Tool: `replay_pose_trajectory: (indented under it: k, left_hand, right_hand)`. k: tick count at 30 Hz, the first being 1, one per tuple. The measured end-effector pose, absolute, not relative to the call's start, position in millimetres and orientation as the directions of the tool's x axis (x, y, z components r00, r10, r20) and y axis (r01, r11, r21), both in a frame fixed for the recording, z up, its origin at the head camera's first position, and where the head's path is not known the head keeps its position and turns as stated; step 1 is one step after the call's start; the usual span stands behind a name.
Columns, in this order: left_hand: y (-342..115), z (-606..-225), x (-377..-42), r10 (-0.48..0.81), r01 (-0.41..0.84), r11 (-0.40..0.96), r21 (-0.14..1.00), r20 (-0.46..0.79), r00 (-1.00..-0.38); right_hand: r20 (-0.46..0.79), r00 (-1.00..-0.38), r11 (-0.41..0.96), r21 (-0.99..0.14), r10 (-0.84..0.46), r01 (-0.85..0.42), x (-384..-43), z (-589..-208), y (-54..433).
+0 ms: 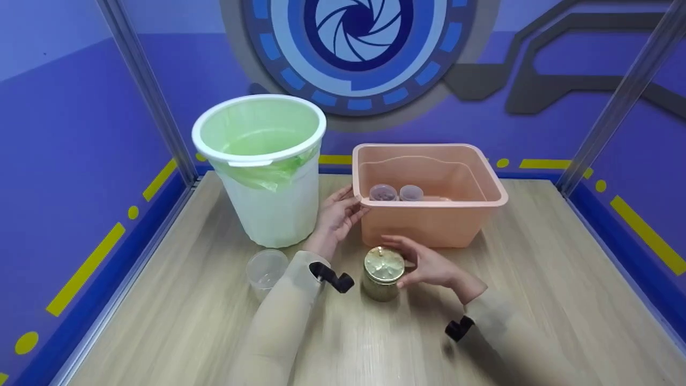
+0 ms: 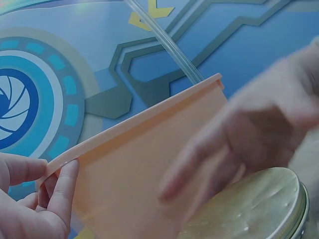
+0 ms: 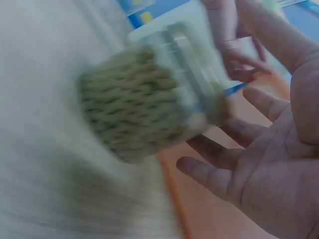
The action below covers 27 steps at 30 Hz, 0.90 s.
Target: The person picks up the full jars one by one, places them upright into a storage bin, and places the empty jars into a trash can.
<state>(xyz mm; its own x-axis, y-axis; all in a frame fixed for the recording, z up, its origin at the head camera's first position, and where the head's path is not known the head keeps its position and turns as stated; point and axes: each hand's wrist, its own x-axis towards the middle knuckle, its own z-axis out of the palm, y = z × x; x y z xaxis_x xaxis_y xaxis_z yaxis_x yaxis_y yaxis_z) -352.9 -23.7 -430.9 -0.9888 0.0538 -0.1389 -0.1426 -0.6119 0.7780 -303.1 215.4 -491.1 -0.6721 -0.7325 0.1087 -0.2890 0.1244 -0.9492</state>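
My left hand point(image 1: 338, 219) pinches the rim at the near left corner of a peach plastic tub point(image 1: 423, 225); in the left wrist view, fingers point(image 2: 65, 191) lie on both sides of that rim. In front of the tub stands an upright jar point(image 1: 379, 289) with a dented gold lid point(image 1: 384, 264). The right wrist view shows the jar's lower part point(image 3: 129, 99) with a woven-looking texture, blurred. My right hand point(image 1: 429, 264) is at the jar's right side, fingers spread and loosely bent; whether they touch it cannot be told.
Two small clear cups point(image 1: 383, 193) sit inside the tub. A white bin point(image 1: 273, 209) with a green liner stands at the left. Near my left forearm is a clear plastic cup point(image 1: 267, 271) on the wooden table point(image 1: 177, 316). Blue panels point(image 1: 80, 134) enclose the table.
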Motion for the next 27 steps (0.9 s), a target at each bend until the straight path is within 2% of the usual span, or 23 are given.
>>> replay_pose_trajectory:
  k: [8,18,23,27]
  left_hand:
    - [-24,-430,-353,0.066,-0.153,-0.616,0.773,-0.142,-0.988]
    - [-24,-431,-353,0.064,-0.164,-0.609,0.776,-0.158,-0.985]
    - [-25,-430,-352,0.065,-0.161,-0.605,0.780,-0.153,-0.986]
    - [-26,-430,-353,0.066,-0.161,-0.603,0.782,-0.152,-0.986]
  right_hand:
    - [0.135,-0.748,0.194,-0.922,-0.650,-0.336,-300,-513,204]
    - [0.151,-0.770,0.232,-0.902,-0.620,-0.363,-298,-514,204]
    - [0.161,-0.767,0.203,-0.912,-0.621,-0.356,-293,-495,208]
    - [0.186,-0.763,0.183,-0.911,-0.619,-0.371,-288,-463,211]
